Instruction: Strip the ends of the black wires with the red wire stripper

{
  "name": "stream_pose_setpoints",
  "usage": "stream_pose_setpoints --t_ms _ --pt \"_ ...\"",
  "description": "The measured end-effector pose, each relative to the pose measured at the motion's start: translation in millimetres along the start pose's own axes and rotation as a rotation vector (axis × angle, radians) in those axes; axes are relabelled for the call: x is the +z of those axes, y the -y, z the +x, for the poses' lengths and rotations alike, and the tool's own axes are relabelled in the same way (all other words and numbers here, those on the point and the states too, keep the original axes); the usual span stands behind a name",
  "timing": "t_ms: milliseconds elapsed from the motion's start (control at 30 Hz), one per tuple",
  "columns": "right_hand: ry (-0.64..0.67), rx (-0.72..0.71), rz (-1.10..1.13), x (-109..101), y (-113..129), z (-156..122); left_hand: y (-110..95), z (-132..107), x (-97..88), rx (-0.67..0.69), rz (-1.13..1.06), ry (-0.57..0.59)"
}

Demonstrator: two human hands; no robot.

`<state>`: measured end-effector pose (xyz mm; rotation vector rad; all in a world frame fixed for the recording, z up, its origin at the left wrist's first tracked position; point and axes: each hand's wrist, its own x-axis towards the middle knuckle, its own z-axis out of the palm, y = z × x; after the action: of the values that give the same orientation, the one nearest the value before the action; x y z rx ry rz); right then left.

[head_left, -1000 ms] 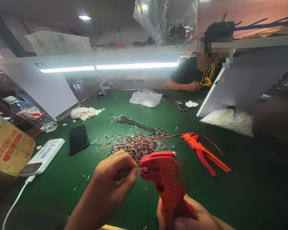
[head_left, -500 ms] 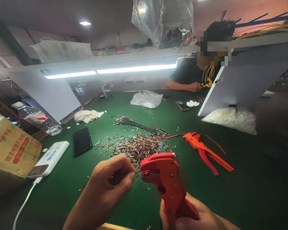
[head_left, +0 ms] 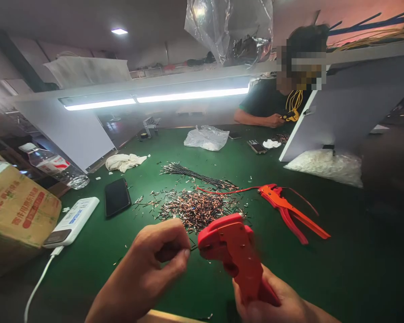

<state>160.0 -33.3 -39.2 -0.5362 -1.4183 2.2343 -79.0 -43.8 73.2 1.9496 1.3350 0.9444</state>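
Observation:
My right hand (head_left: 272,296) is wrapped round the handles of a red and orange wire stripper (head_left: 235,251), its jaw end pointing left. Just left of the jaws, the thumb and forefinger of my left hand (head_left: 155,264) are pinched together on a thin dark wire (head_left: 193,249); only a short end shows beyond the fingertips. Behind both hands lies a heap of short black and copper wire offcuts (head_left: 191,208). A bundle of black wires (head_left: 198,175) with bared ends lies beyond the heap.
A second wire stripper (head_left: 289,211) lies to the right, beside a red wire (head_left: 232,191). On the left are a phone (head_left: 117,197), a white power bank (head_left: 74,222) and a cardboard box (head_left: 20,206). Across the green table (head_left: 323,269) sits a co-worker (head_left: 262,105) holding a tool.
The stripper's jaws and my left fingertips have drawn slightly apart, and the wire between them shows less. My view has shifted a little.

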Motion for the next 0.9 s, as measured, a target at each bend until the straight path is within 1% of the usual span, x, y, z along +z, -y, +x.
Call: stream_pose_setpoints --t_ms 100,167,233,267,333,400,500,600,667,733,833,900 --pt "-0.044 0.008 0.041 -2 -14 -3 1 -2 -0.1 -0.06 -0.042 0.03" --pt "-0.092 0.019 0.114 -4 -25 -4 2 -3 2.3 -0.095 -0.054 0.012" --pt "-0.14 0.032 0.153 -8 -34 -4 3 -3 6.8 -0.099 -0.011 -0.048" --pt "-0.133 0.039 0.17 -10 -37 -4 3 -2 9.3 -0.089 0.025 -0.084" --pt "-0.062 0.032 0.238 -14 -38 0 2 1 13.9 -0.05 0.102 -0.152" --pt "0.022 -0.018 0.366 -14 -36 5 1 3 16.8 0.024 0.156 -0.22" --pt "0.046 -0.112 0.492 -11 -29 12 1 5 18.0 0.142 0.213 -0.293" --pt "0.077 -0.144 0.509 -8 -22 17 6 3 17.8 0.203 0.261 -0.29" --pt "0.09 -0.136 0.505 -7 -18 17 13 1 17.2 0.223 0.285 -0.27" --pt "0.062 -0.104 0.5 -7 -13 15 21 0 15.6 0.235 0.298 -0.269" --pt "-0.015 -0.071 0.51 -5 -5 12 31 -1 11.5 0.252 0.329 -0.297" --pt "-0.109 -0.083 0.484 -3 3 11 35 1 10.2 0.286 0.345 -0.284"
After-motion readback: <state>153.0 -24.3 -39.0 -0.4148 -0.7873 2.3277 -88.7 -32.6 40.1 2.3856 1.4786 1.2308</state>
